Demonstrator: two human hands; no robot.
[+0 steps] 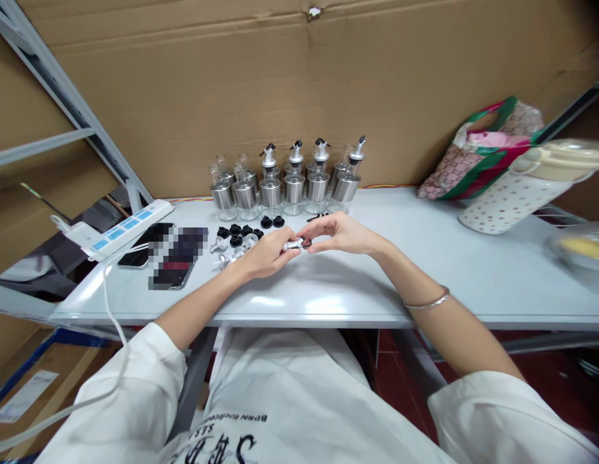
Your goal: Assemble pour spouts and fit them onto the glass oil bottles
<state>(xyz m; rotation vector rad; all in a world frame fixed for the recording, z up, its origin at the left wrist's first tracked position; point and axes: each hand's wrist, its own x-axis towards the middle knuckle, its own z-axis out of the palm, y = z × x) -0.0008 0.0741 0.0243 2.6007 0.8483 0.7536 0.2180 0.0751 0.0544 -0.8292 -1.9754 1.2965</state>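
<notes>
My left hand (266, 253) is closed around a silver-white pourer spout (292, 244), held just above the front middle of the table. Fingertips of my right hand (346, 233) pinch a small black flap piece (306, 243) against the spout's right end. Whether that piece is fixed to the spout cannot be made out. Several black stoppers (236, 230) and loose silver-white spouts (226, 260) lie left of my left hand. Behind my right hand are a few small black pieces (315, 218), partly hidden by it.
Glass bottles with steel sleeves (270, 191) stand in rows at the back; several carry pourers. Left are two phones (183, 258) and a power strip (130, 227) with a white cable. A dotted flask (509, 196) and a patterned bag (473, 158) occupy the right, before a cardboard wall (400, 77).
</notes>
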